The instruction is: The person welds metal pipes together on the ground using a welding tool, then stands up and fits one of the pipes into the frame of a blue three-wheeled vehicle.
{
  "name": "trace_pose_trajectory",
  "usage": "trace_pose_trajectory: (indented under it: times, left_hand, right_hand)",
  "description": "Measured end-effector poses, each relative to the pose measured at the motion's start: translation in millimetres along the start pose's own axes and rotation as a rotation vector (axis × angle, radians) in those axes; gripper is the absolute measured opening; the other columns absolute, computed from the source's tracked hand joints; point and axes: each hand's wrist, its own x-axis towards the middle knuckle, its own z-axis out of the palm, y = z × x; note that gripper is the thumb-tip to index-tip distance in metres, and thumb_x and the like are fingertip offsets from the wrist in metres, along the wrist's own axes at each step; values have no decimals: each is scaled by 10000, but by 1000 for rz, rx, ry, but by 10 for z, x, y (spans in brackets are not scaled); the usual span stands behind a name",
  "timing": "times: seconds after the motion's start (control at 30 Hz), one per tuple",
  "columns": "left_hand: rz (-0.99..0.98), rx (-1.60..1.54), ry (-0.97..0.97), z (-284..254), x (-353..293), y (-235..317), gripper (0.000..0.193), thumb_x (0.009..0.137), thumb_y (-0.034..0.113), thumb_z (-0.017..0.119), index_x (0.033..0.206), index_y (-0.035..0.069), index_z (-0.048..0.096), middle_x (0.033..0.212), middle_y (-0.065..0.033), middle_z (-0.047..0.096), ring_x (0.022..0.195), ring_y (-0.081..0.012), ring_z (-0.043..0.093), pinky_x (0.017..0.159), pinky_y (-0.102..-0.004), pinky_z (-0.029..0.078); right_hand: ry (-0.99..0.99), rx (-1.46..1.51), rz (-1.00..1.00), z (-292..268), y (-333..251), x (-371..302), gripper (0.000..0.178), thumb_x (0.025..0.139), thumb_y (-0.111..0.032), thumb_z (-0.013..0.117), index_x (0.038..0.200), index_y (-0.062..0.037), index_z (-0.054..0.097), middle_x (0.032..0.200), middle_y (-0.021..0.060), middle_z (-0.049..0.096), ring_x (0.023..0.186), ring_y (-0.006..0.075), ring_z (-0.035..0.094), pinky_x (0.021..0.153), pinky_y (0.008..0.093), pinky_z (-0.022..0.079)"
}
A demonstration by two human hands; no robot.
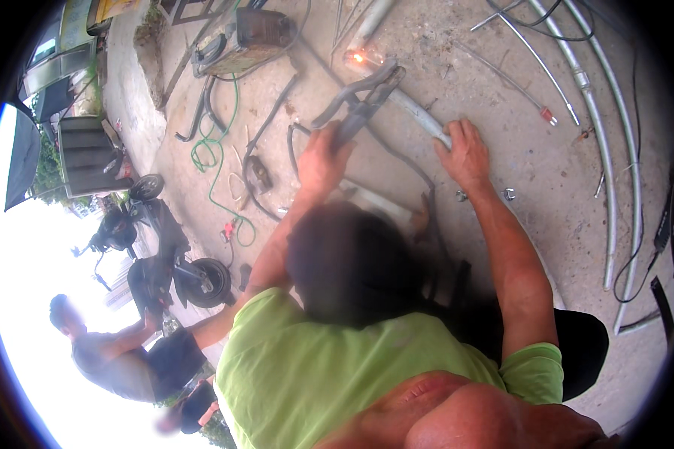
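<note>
My left hand (322, 162) is closed around the handle of a dark welding electrode holder (363, 108), whose jaws point up toward a bright orange glow. That glow sits at the lower end of a grey pipe (373, 24) that comes in from the top edge. Toward it slants a second metal pipe (419, 118), passing behind the holder's jaws. My right hand (464, 153) is wrapped over the near end of this second pipe. A thin electrode in the jaws cannot be made out.
A boxy welding machine (256, 36) stands at upper left, near a green cord (221, 168) and dark cables. Long bent pipes (597, 123) lie on the right. A rod with a red tip (547, 114) lies nearer. At left are a motorcycle (176, 251) and a seated person (127, 352).
</note>
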Motion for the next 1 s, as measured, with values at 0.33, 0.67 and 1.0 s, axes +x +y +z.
trace_pose_trajectory:
  times: [0.33,0.67,1.0]
  left_hand:
    - [-20,14,3,-2,14,-32,529,886,279,824,1351,100,646,1178,-173,697,1036,-377,702,891,-452,564]
    - [-48,5,-18,13,35,-106,545,901,346,779,1386,153,622,1257,-161,674,1098,-392,683,928,-476,556]
    - [-28,24,-1,33,41,-115,538,912,319,796,1370,90,630,1221,-185,691,1072,-387,692,923,-463,550]
  right_hand:
    - [6,-16,-5,12,3,2,340,863,-262,792,1086,-127,573,1105,113,573,1119,354,599,915,510,530]
    - [-8,-9,-2,10,14,8,339,865,-262,793,1085,-123,576,1117,108,574,1132,351,595,920,506,528]
    - [-26,-14,8,2,8,14,337,867,-276,784,1093,-125,586,1123,107,576,1135,349,595,925,508,530]
